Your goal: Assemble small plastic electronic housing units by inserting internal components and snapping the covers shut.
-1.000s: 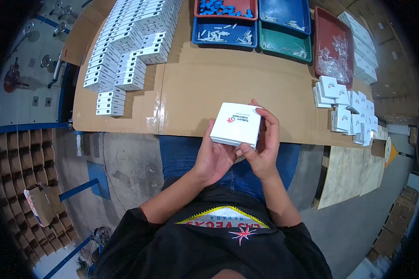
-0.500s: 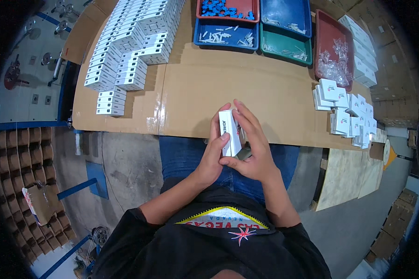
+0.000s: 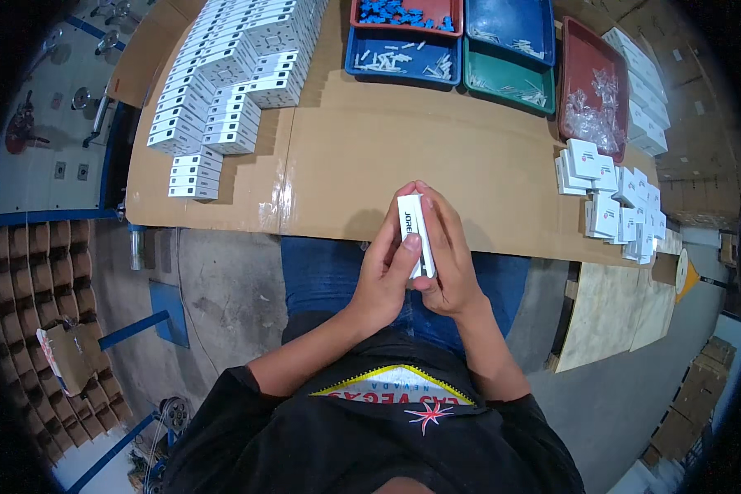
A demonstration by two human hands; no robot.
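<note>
A small white flat box [image 3: 414, 224] stands on its edge between both palms, its narrow side facing up, held over the near edge of the cardboard-covered table [image 3: 370, 156]. My left hand [image 3: 387, 272] presses it from the left with the thumb on its near end. My right hand [image 3: 446, 262] covers its right face, fingers stretched along it.
Several stacks of white boxes [image 3: 222, 90] fill the table's far left. Blue [image 3: 403, 58], green [image 3: 506, 86] and red [image 3: 592, 107] trays with small parts stand at the back. A loose pile of small white boxes [image 3: 613, 206] lies at the right.
The box lay with its broad face up one second ago; it has been turned onto its edge and now sits pressed between both hands.
</note>
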